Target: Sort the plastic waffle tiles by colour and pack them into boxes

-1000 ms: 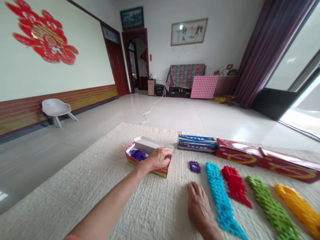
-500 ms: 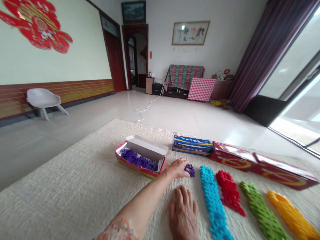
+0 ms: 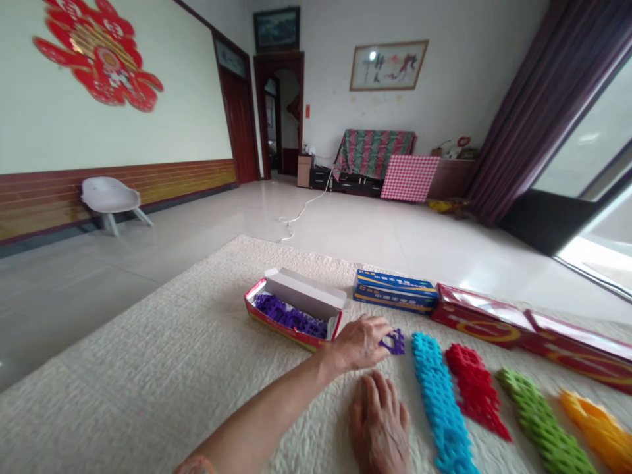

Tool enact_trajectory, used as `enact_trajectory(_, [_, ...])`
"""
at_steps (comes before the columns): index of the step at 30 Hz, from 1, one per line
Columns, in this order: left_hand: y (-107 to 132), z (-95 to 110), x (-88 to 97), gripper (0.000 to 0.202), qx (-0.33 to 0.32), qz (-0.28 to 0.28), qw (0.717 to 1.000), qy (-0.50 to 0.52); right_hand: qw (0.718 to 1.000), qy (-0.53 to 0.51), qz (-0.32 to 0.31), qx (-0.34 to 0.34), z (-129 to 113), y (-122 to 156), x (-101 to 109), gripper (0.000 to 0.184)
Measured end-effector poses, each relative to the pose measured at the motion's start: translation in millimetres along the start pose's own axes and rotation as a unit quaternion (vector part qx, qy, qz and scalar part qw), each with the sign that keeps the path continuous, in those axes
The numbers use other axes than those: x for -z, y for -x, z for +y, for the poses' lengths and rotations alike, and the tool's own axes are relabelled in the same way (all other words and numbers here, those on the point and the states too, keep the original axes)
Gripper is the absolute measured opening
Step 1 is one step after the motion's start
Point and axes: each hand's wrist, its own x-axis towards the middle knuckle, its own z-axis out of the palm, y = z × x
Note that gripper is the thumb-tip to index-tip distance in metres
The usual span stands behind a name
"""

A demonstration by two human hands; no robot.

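My left hand point(image 3: 363, 342) reaches across from the lower left, its fingers closed at the left edge of a purple plastic building piece point(image 3: 399, 342) with an open square middle. The piece is at the quilted mat, just left of a row of interlocking blue pieces point(image 3: 439, 401). Below it, my right hand point(image 3: 381, 421) rests palm down on the mat, fingers stretched out, holding nothing. Behind my left wrist stands an open box point(image 3: 281, 330) with several purple pieces point(image 3: 286, 315) inside.
Right of the blue row lie red point(image 3: 474, 385), green point(image 3: 540, 418) and yellow pieces point(image 3: 595, 428) on the mat point(image 3: 187, 336). A blue box point(image 3: 395, 291) and two red boxes point(image 3: 484, 317) line the back. A white chair point(image 3: 111, 197) stands by the left wall.
The view has turned a little left, so the scene sits further right. The purple piece at my left fingers has shifted slightly right and now shows its open middle more. My right hand rests as before.
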Motion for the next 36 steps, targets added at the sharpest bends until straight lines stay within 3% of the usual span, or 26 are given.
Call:
enact_trajectory(2, [21.2, -8.1, 32.6, 0.032, -0.011, 0.026, 1.0, -0.001, 1.0, -0.002, 0.003, 0.002, 1.0, 0.1, -3.1, 0.044])
enact_trajectory(6, [68.0, -48.9, 92.6, 0.04, 0.079, 0.046, 0.996, -0.014, 1.0, -0.003, 0.015, -0.001, 1.0, 0.8, -5.6, 0.045])
enact_trajectory(10, [94.9, -82.9, 118.6, 0.043, 0.129, -0.017, 0.991, -0.022, 1.0, 0.0, 0.024, -0.002, -0.1, 0.4, -3.1, 0.044])
enact_trajectory(17, [80.1, -90.4, 105.7, 0.046, 0.108, -0.109, 0.988, -0.003, 1.0, 0.004, 0.02, -0.001, -1.9, -0.7, 0.1, 0.043])
enact_trajectory(22, [77.1, -86.5, 108.0, 0.047, 0.141, -0.093, 0.986, -0.011, 1.0, 0.01, 0.009, -0.011, -3.5, -0.3, 1.6, 0.041])
enact_trajectory(26, [85.6, -75.8, 109.6, 0.039, 0.152, -0.036, 0.988, -0.018, 1.0, 0.008, -0.001, -0.014, -6.2, 0.9, 6.1, 0.041])
enact_trajectory(29, [99.0, -64.9, 97.6, 0.026, 0.123, 0.028, 0.992, -0.017, 1.0, 0.005, -0.01, -0.024, -8.9, 1.0, 10.5, 0.042])
enact_trajectory(32, [120.5, -54.0, 74.4, 0.019, 0.082, 0.145, 0.985, -0.033, 1.0, 0.003, -0.016, -0.026, -10.2, 0.8, 13.3, 0.041])
enact_trajectory(36, [156.4, -47.6, 42.6, 0.022, 0.079, 0.309, 0.943, -0.091, 1.0, 0.01, -0.011, -0.019, -9.0, 1.0, 13.0, 0.04])
